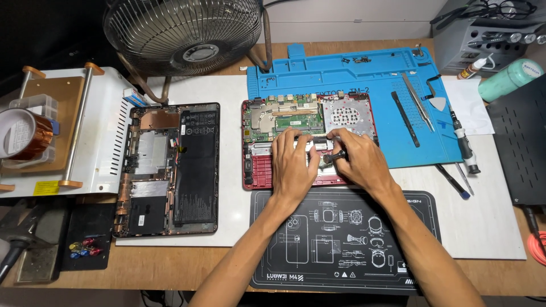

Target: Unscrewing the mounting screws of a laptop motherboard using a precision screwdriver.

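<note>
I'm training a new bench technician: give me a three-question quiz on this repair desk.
1. True or false: both hands rest on the opened red laptop chassis.
2. Which hand holds the small black-handled tool? A) left hand B) right hand
3. What lies left of the red chassis on the white mat?

Key:
1. True: left hand and right hand are both on it.
2. B.
3. The black laptop bottom cover with flat battery.

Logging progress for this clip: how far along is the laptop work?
Done: black bottom cover lies removed beside the red laptop base. In hand: both hands, left hand and right hand, work inside it, a small black tool at the right hand. Left: green circuit board still mounted.
</note>
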